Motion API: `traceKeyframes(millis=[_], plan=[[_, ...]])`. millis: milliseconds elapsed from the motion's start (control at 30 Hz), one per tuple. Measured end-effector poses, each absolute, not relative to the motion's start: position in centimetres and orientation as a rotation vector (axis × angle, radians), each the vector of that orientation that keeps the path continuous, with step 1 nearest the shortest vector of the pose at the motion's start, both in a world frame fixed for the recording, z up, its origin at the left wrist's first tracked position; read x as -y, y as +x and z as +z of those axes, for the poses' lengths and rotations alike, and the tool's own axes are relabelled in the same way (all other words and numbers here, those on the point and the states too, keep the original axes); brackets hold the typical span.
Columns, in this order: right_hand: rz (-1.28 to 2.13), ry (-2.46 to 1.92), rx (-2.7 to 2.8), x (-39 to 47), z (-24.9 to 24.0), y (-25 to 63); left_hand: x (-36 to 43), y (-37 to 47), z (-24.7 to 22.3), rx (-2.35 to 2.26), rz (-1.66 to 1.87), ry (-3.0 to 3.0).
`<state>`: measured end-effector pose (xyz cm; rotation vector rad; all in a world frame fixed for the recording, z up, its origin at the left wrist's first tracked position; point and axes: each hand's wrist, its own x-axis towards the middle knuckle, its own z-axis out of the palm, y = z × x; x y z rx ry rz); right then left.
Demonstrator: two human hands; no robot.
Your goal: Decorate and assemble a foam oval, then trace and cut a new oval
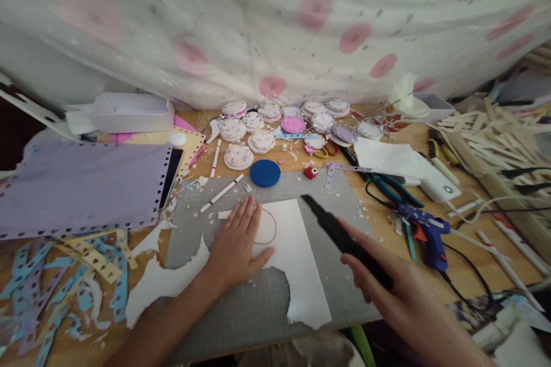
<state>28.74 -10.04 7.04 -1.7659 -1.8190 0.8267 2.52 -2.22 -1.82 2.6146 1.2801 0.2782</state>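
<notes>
My left hand (241, 241) lies flat on a white sheet of paper (297, 252) with torn-looking cut edges, fingers stretched out. Part of a drawn circle (274, 228) shows beside its fingers; the rest is under the hand. My right hand (387, 275) grips a black utility knife (344, 241), held above the right side of the sheet with its tip pointing up and left. Beneath the paper is a grey cutting mat (206, 327). A blue round disc (265, 173) rests just beyond my left fingertips, with a white marker (222, 193) to its left.
Several layered paper rounds (239, 156) stand at the back. Purple paper (86, 189) and coloured strips (60, 275) cover the left side. At right lie a blue glue gun (426, 229) with its cord, pliers (396, 189) and wooden sticks (508, 137). A small red object (310, 172) sits near the disc.
</notes>
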Motion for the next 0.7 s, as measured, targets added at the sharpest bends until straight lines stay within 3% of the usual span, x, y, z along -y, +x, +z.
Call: traceKeyframes(millis=[233,433,700], plan=[[0.964,-1.646,1.502,11.6,6.4,30.9,1.8,1.2,0.5,-1.201,0.330,2.483],[0.754,-1.619,1.808,11.6,5.1,31.3,3.0,0.4,0.1,-1.290,0.162,2.579],[0.783,-1.500,2.314,10.9,4.9,28.4,4.2,0.7,-1.2,-1.201,0.162,2.634]])
